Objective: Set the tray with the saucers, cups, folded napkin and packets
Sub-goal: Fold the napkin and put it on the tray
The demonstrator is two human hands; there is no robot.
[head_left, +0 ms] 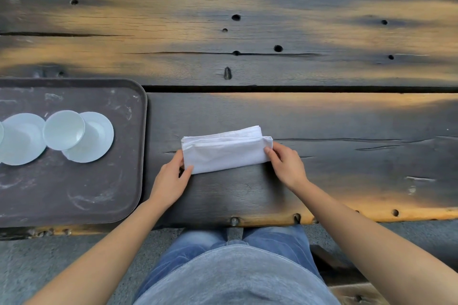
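1. Left hand [171,181]: closed in a pinch on the near-left corner of the white folded cloth napkin [225,150]. The thumb is on top and the fingers are tucked at the left edge.
2. Right hand [285,163]: fingers curled over the napkin's right end, gripping the fold there.
3. The napkin spans the gap between the two hands. It lies flat on the dark weathered wooden plank table [322,181], in several layers, with the back layers peeking out beyond the top fold. It is not on the tray yet.
4. The dark brown scuffed rectangular tray [74,193] sits just left of the left hand, its right rim near that wrist.
5. On the tray, further left of the left hand, is a pale round saucer [99,141] with a pale shallow round cup [64,130] on it. The cup looks off-centre to the left, which may be lens angle. A second pale saucer [22,138] sits just beyond the cup. Something pale shows at the frame edge; cannot tell what it is.
6. Packets: none in view.
7. Handling (judgement): the napkin is soft, light and limp, neither fragile nor slippery. The loose layers will likely splay or unfold if it is lifted by one corner. Best hold is both short ends, pinching through all layers, as the hands sit now.
8. Step (judgement): the fold is being finished. The next move is to carry it left of the left hand onto bare tray surface on the near side of the saucers.
9. Risk (judgement): the saucers and cup look breakable, and a sweeping wrist could knock the cup.
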